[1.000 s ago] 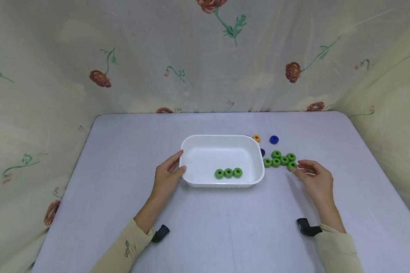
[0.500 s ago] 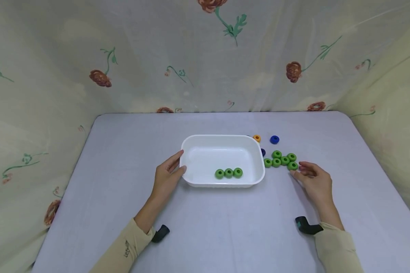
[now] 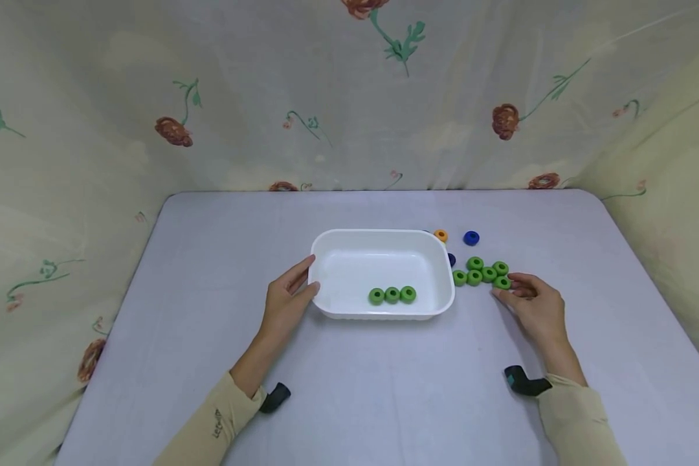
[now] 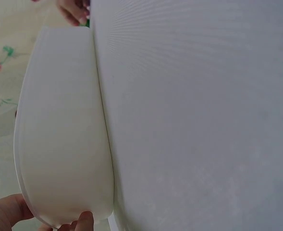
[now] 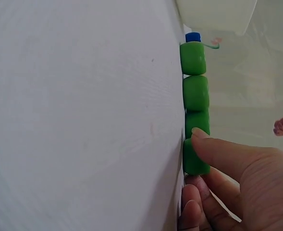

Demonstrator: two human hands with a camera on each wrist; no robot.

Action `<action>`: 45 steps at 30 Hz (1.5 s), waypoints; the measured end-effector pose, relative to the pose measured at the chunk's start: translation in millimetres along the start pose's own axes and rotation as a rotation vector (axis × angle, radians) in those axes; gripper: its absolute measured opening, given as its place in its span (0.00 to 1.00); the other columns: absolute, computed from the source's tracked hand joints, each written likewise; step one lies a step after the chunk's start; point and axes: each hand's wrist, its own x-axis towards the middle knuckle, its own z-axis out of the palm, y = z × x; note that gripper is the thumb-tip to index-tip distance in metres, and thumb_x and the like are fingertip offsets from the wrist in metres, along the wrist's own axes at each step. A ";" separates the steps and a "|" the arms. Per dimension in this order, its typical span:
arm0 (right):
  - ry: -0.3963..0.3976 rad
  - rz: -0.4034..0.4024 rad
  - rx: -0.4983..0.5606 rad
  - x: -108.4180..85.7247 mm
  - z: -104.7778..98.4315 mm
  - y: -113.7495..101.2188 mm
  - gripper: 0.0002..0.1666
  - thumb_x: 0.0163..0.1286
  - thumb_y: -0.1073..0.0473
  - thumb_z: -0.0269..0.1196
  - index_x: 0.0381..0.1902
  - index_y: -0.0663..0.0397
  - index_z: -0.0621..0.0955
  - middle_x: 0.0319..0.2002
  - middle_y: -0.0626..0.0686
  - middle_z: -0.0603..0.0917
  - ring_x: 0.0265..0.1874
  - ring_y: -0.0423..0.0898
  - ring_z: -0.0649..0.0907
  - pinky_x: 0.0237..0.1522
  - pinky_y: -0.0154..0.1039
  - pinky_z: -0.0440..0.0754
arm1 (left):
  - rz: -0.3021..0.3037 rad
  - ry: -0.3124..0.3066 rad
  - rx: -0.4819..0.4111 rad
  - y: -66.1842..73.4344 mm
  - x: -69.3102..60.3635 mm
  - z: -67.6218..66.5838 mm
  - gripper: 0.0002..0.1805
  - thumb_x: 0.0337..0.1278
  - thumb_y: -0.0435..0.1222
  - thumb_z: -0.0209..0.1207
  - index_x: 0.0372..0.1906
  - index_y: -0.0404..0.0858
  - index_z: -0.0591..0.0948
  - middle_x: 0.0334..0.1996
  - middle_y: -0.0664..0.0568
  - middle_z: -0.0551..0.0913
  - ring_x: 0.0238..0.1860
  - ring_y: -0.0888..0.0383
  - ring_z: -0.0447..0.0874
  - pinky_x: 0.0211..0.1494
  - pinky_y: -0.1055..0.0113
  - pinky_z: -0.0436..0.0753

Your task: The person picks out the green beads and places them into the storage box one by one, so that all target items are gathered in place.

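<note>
A white tray (image 3: 378, 262) sits mid-table, with 3 green beads (image 3: 392, 295) in a row inside it near the front wall. At its left end my left hand (image 3: 288, 304) holds the rim and end wall between thumb and fingers. Right of the tray lies a cluster of several green beads on the table. My right hand (image 3: 532, 307) pinches the nearest-right bead (image 5: 196, 158) of that cluster, thumb on its near side and fingers behind. This bead still rests on the table, close to its neighbours (image 5: 195, 93).
Behind the cluster lies a blue bead (image 3: 471, 238). An orange bead (image 3: 440, 235) and a dark blue bead (image 3: 451, 259) are partly hidden by the tray's right rim. A white cloth covers the table (image 3: 384, 388), and a flowered curtain (image 3: 349, 97) hangs behind it.
My right fingers, slightly apart from the end green bead half a second ago, now close round it. The left hand keeps its hold on the tray. The head view has shifted slightly.
</note>
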 end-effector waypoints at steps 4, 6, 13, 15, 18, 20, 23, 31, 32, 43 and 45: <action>-0.002 -0.003 -0.018 0.7 -0.2 0.1 0.30 0.63 0.49 0.72 0.59 0.59 0.81 0.46 0.55 0.84 0.32 0.26 0.74 0.31 0.18 0.74 | -0.003 0.001 -0.003 0.7 -0.6 -0.2 0.28 0.63 0.27 0.59 0.69 0.43 0.75 0.72 0.50 0.72 0.74 0.54 0.70 0.69 0.70 0.76; -0.004 -0.003 -0.027 0.9 -0.2 0.1 0.30 0.63 0.49 0.72 0.59 0.59 0.81 0.45 0.54 0.84 0.32 0.27 0.74 0.31 0.18 0.74 | -0.005 0.002 -0.004 1.1 -1.0 -0.4 0.28 0.63 0.27 0.59 0.69 0.43 0.75 0.72 0.51 0.72 0.74 0.54 0.70 0.69 0.70 0.76; 0.000 0.008 -0.047 -0.8 -1.1 -3.0 0.30 0.64 0.48 0.71 0.59 0.59 0.81 0.45 0.55 0.84 0.32 0.28 0.74 0.30 0.19 0.74 | 0.000 -0.001 0.002 2.3 -1.2 -0.3 0.28 0.63 0.28 0.59 0.69 0.43 0.75 0.73 0.50 0.72 0.74 0.54 0.70 0.70 0.70 0.76; 0.004 0.013 -0.044 -1.5 -1.5 -4.1 0.30 0.64 0.49 0.70 0.59 0.59 0.81 0.45 0.54 0.83 0.32 0.28 0.74 0.30 0.19 0.74 | -0.004 0.000 0.006 2.8 -1.2 -0.1 0.28 0.63 0.28 0.59 0.69 0.44 0.75 0.72 0.51 0.72 0.74 0.56 0.70 0.70 0.71 0.76; 0.007 0.024 -0.034 -2.5 -2.8 -4.8 0.29 0.65 0.49 0.70 0.59 0.58 0.81 0.43 0.51 0.83 0.32 0.27 0.74 0.30 0.19 0.74 | 0.009 -0.006 -0.001 3.5 -0.8 0.3 0.28 0.63 0.28 0.59 0.69 0.43 0.75 0.72 0.51 0.72 0.74 0.55 0.70 0.70 0.70 0.76; 0.010 0.031 -0.023 -3.3 -4.5 -4.8 0.30 0.65 0.48 0.70 0.59 0.58 0.81 0.41 0.47 0.82 0.32 0.26 0.74 0.29 0.19 0.75 | 0.013 -0.011 -0.011 3.6 -0.3 0.7 0.28 0.63 0.28 0.59 0.69 0.42 0.75 0.72 0.51 0.72 0.73 0.54 0.71 0.69 0.70 0.77; 0.015 0.036 -0.013 -4.4 -7.3 -4.8 0.29 0.65 0.48 0.70 0.59 0.57 0.81 0.37 0.41 0.80 0.31 0.26 0.74 0.28 0.20 0.75 | 0.012 -0.016 -0.011 2.7 0.6 1.2 0.28 0.64 0.28 0.59 0.69 0.42 0.75 0.72 0.50 0.72 0.73 0.54 0.71 0.68 0.70 0.77; 0.071 -0.025 -0.006 -12.1 -9.2 -25.4 0.29 0.66 0.49 0.69 0.60 0.55 0.80 0.46 0.50 0.82 0.36 0.28 0.74 0.36 0.19 0.73 | -0.007 -0.008 0.010 0.9 1.3 1.1 0.28 0.64 0.29 0.60 0.69 0.43 0.75 0.72 0.53 0.72 0.73 0.58 0.71 0.68 0.73 0.76; 0.079 -0.042 -0.005 -14.2 -9.3 -31.4 0.28 0.66 0.49 0.69 0.60 0.55 0.80 0.47 0.52 0.83 0.37 0.29 0.74 0.37 0.19 0.72 | -0.007 -0.008 0.009 0.9 1.2 0.9 0.28 0.64 0.29 0.60 0.69 0.43 0.75 0.72 0.53 0.72 0.73 0.58 0.71 0.69 0.73 0.76; 0.056 -0.334 -0.007 -42.5 4.1 -95.7 0.25 0.65 0.55 0.71 0.57 0.58 0.81 0.47 0.58 0.84 0.44 0.48 0.78 0.38 0.23 0.72 | 0.008 -0.001 0.007 1.3 -0.9 0.3 0.28 0.64 0.28 0.60 0.69 0.42 0.75 0.72 0.50 0.72 0.74 0.54 0.70 0.70 0.68 0.77; 0.038 -0.377 -0.009 -44.9 10.4 -103.6 0.24 0.64 0.57 0.71 0.56 0.59 0.81 0.45 0.58 0.84 0.43 0.50 0.79 0.38 0.24 0.73 | 0.008 0.000 0.009 0.8 -0.5 0.0 0.28 0.64 0.28 0.60 0.69 0.42 0.75 0.72 0.50 0.72 0.74 0.54 0.70 0.70 0.68 0.77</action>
